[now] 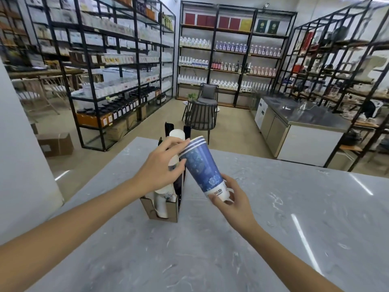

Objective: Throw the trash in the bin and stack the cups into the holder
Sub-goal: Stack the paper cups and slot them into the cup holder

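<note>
Just above the frame's middle, the right hand [229, 199] grips the base of nested blue cups [205, 168] while the left hand [163, 165] pinches their rim beside the holder [166, 209] on the counter [210, 249], so stacking seemingly needs them lowered in next.

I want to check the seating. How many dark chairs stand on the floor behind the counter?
2. One chair stands nearer the counter, back toward the camera. The other chair stands behind it, near the bottle shelves. More may be hidden.

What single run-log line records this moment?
left hand: grips rim | right hand: holds base | blue paper cup stack: tilted, airborne | cup holder: on counter
</note>
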Motion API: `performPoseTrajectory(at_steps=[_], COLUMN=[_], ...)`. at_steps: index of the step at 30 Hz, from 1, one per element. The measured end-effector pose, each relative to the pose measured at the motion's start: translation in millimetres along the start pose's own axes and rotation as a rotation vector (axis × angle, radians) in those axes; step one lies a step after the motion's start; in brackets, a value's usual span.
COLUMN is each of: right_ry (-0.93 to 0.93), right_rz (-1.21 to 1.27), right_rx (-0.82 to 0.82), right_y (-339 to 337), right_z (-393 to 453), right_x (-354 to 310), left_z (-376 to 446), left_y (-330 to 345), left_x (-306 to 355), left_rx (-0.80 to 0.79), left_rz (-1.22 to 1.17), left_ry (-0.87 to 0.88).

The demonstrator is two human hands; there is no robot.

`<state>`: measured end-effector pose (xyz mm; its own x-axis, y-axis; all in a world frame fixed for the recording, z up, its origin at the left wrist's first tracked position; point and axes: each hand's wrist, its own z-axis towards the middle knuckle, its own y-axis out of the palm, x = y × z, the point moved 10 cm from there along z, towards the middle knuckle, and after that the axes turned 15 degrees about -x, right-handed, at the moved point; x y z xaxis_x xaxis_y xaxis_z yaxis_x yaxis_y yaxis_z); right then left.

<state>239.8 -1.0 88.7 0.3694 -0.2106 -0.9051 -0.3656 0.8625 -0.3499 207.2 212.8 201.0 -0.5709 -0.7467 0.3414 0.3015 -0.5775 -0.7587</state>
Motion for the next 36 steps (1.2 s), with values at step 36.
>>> performPoseTrajectory(at_steps=[36], right_ry=[-0.606], right_rz=[-0.618], right_rx=[0.147], right_y=[27], right_z=[204], right_x=[-163], left_z=[57], left_y=[3], left_x=[-171], left_rx=[-0.331], left_rz=[-0.095], left_ry=[-0.362])
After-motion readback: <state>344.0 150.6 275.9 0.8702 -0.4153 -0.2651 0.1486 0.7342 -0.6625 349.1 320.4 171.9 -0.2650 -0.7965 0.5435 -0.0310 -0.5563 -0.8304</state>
